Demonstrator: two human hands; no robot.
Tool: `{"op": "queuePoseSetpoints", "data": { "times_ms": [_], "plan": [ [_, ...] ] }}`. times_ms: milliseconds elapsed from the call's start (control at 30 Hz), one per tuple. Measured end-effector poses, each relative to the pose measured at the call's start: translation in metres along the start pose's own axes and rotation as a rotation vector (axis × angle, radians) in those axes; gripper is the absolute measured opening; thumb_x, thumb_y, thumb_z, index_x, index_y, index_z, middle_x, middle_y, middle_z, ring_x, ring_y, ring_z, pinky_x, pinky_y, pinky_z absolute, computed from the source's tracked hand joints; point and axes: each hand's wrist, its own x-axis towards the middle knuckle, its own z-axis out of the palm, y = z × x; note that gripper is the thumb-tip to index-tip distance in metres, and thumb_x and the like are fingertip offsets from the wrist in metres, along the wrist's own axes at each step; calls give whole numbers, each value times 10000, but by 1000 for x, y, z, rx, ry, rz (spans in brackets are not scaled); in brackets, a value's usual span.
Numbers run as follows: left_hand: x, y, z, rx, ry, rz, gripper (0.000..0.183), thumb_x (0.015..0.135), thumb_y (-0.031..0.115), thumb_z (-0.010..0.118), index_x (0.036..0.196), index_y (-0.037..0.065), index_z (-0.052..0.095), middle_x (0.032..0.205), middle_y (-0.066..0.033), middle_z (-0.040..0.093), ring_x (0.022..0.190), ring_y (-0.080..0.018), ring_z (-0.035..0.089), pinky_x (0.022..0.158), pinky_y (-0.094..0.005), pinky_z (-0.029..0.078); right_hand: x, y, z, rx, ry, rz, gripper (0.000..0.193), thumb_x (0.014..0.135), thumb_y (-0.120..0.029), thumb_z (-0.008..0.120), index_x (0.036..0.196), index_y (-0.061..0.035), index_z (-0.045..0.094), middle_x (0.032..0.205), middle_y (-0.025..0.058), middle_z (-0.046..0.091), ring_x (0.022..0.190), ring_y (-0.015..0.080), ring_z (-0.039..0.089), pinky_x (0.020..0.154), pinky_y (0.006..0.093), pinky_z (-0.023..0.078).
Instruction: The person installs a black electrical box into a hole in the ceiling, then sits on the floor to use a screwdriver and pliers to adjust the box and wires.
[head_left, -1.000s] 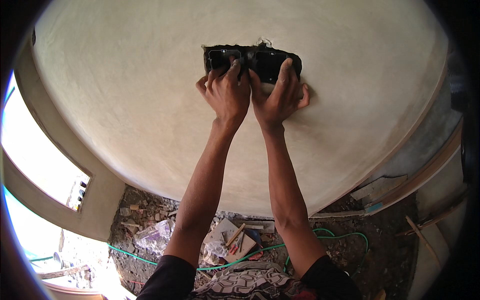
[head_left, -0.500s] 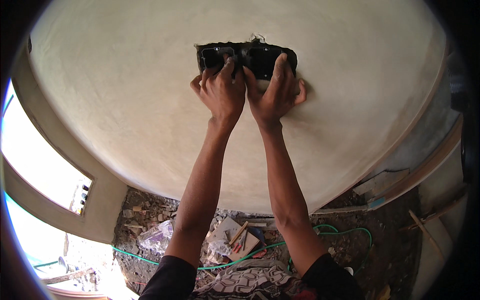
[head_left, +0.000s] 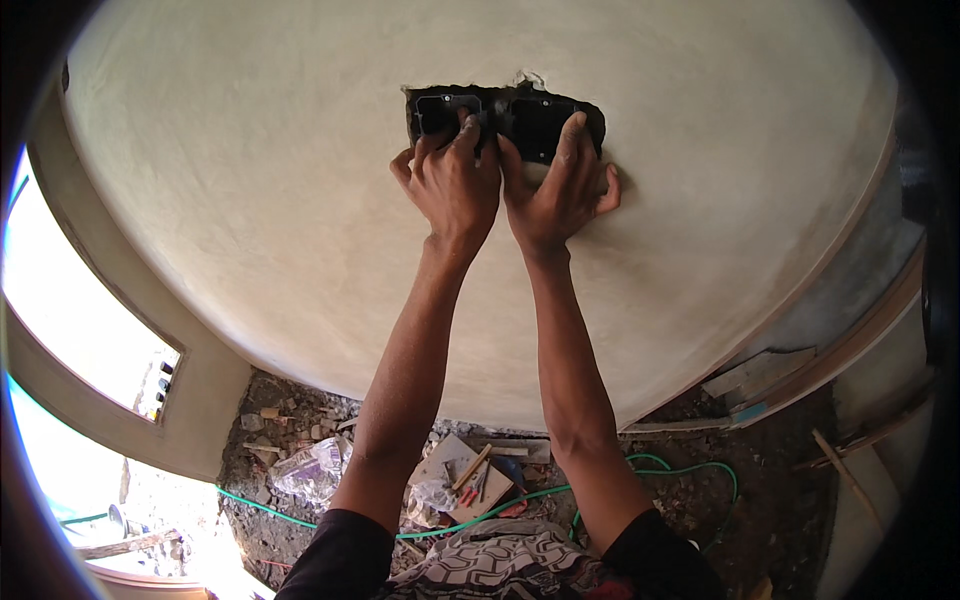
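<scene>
Two black electrical boxes sit side by side in a rough-edged cutout of the plastered wall (head_left: 330, 250). My left hand (head_left: 455, 187) is at the left electrical box (head_left: 433, 103), its fingers curled over the lower edge and partly inside. What those fingertips touch in the dark is hidden. Against the right electrical box (head_left: 530, 125) is my right hand (head_left: 555, 195), thumb by its left side and fingers on its lower right part. The little finger sticks out onto the plaster. Both hands nearly meet between the boxes.
Below the wall, rubble covers the ground. A board (head_left: 450, 465) with pliers (head_left: 470, 495) and other tools lies there, beside crumpled plastic (head_left: 310, 470). A green hose (head_left: 540, 493) runs across. Bright openings are at the left; a wooden stick (head_left: 845, 475) leans at the right.
The view has shifted slightly, so the boxes and both hands appear a little farther right. The hands keep nearly the same hold on the boxes.
</scene>
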Motion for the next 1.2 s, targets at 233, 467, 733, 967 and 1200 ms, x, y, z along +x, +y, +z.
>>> {"op": "queuePoseSetpoints", "data": {
  "times_ms": [233, 467, 733, 967, 1200],
  "plan": [
    [-1, 3, -2, 34, -13, -9, 258, 834, 208, 751, 1074, 132, 807, 865, -25, 753, 922, -193, 688, 894, -396, 381, -2, 3, 2, -66, 4, -14, 852, 889, -659, 695, 1473, -66, 515, 1231, 56, 666, 1043, 174, 636, 1037, 438, 316],
    [1, 5, -5, 16, -26, -28, 263, 842, 222, 757, 1087, 140, 807, 911, -32, 760, 909, -205, 691, 898, -396, 389, -3, 5, 5, -75, -5, -33, 865, 888, -659, 698, 1491, -73, 494, 1240, 58, 662, 1074, 171, 645, 1043, 454, 302],
    [0, 7, -4, -33, -12, -56, 259, 834, 225, 756, 1076, 146, 806, 905, -32, 765, 935, -193, 696, 928, -391, 377, -4, 8, 6, -85, 3, -59, 858, 894, -638, 706, 1486, -57, 487, 1281, 71, 660, 1089, 172, 658, 1055, 462, 294],
    [-1, 8, -4, -23, 23, -35, 233, 829, 217, 753, 1049, 164, 808, 902, -22, 779, 943, -180, 693, 944, -392, 371, -3, 8, 4, -92, -11, -72, 822, 902, -618, 710, 1462, -54, 503, 1361, 81, 646, 1118, 186, 658, 1061, 463, 294],
    [-1, 9, -5, -14, 12, -51, 237, 839, 212, 751, 1067, 171, 801, 904, -6, 787, 966, -175, 690, 957, -396, 364, -2, 6, 4, -106, -4, -85, 810, 918, -615, 695, 1453, -36, 505, 1337, 86, 657, 1130, 182, 653, 1058, 445, 293]
  ]
}}
